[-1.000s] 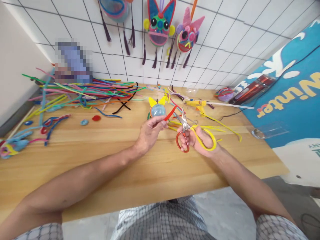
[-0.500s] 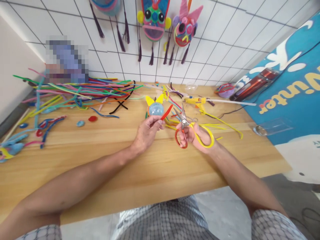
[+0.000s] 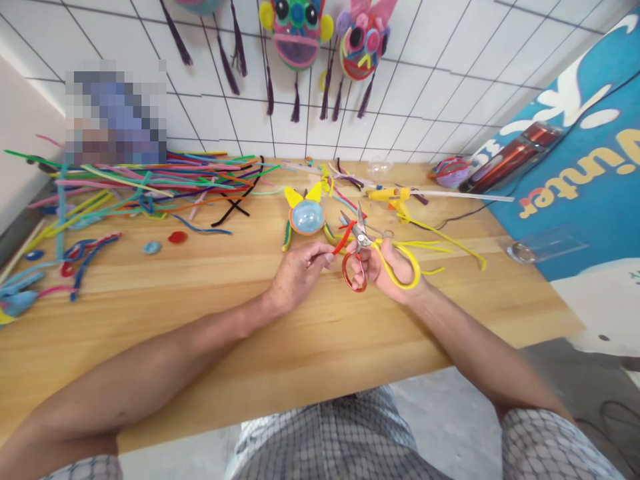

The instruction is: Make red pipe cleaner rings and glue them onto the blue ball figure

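Red pipe cleaner stuck out from the pinched fingers of the left hand, meeting the parted blades of the scissors gripped by the right hand. Just beyond the fingers an eared ball sat on the bench, with a glue gun further right.

Red-and-yellow-handled scissors, red pipe cleaner, pale blue ball with yellow ears, grey checked shorts

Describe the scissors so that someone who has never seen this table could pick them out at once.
Start at the wooden table, then find the blue ball figure with yellow ears near its middle. In front of it, the right hand holds the scissors. Unlike the pipe cleaners around, they have metal blades, one red handle loop and one yellow.
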Tool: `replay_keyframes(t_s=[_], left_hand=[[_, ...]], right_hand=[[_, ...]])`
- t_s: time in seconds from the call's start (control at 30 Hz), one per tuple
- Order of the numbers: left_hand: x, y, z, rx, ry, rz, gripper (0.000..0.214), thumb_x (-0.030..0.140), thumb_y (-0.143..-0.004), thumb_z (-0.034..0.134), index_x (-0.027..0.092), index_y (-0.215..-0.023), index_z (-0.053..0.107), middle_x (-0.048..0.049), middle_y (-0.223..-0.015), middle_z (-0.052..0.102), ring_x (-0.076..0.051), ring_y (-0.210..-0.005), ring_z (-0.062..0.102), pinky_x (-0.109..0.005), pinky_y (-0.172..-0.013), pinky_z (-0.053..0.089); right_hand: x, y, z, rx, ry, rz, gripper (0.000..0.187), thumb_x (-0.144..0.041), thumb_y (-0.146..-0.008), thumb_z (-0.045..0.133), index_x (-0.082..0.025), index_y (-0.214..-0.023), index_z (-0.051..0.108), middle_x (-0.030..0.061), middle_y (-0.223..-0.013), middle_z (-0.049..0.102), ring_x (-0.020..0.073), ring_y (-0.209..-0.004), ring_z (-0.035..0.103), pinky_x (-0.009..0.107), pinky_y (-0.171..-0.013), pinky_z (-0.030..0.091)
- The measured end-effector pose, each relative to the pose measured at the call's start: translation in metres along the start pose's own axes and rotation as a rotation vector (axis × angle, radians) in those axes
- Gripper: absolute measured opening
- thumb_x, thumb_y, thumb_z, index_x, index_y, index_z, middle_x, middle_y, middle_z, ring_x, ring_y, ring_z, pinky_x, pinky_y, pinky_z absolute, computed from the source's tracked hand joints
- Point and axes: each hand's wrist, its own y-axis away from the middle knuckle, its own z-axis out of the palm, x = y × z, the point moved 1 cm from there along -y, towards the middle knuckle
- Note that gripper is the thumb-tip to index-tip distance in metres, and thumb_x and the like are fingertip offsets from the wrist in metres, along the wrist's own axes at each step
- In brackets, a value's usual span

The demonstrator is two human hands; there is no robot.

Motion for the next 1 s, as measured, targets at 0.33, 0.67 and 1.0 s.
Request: replay_keyframes(t_s=[0.33, 0.67, 1.0], left_hand=[[-0.003, 0.006, 0.001, -0.012, -0.120, 0.134, 0.016, 0.022, -0.105, 0.063, 0.019, -0.097, 0.076, -0.0011, -0.080, 0.077, -0.014, -0.074, 0.072, -0.024, -0.073, 0.053], [-0.007, 0.011, 0.002, -0.060, -0.158, 0.089, 0.017, 0.022, -0.103, 0.063, 0.019, -0.100, 0.079, -0.0022, -0.082, 0.078, -0.015, -0.076, 0.072, -0.025, -0.074, 0.054], [-0.012, 0.010, 0.004, -0.006, -0.025, -0.072, 0.017, 0.031, -0.098, 0.066, 0.020, -0.098, 0.079, -0.0013, -0.081, 0.076, -0.016, -0.074, 0.068, -0.025, -0.072, 0.053]], right_hand=[[0.003, 0.003, 0.012, 0.006, 0.032, -0.036, 0.071, -0.090, -0.080, 0.077, -0.023, -0.101, 0.065, -0.0037, -0.071, 0.062, 0.0141, -0.056, 0.057, 0.030, -0.056, 0.052], [-0.002, 0.007, 0.011, 0.154, 0.049, -0.057, 0.062, -0.081, -0.079, 0.086, -0.024, -0.092, 0.063, -0.0133, -0.054, 0.041, 0.0063, -0.037, 0.029, 0.022, -0.035, 0.026], [-0.078, 0.078, -0.057, 0.293, 0.936, -0.056, 0.048, -0.059, -0.085, 0.089, -0.023, -0.113, 0.076, 0.0008, -0.084, 0.072, 0.0161, -0.067, 0.064, 0.028, -0.057, 0.050]])
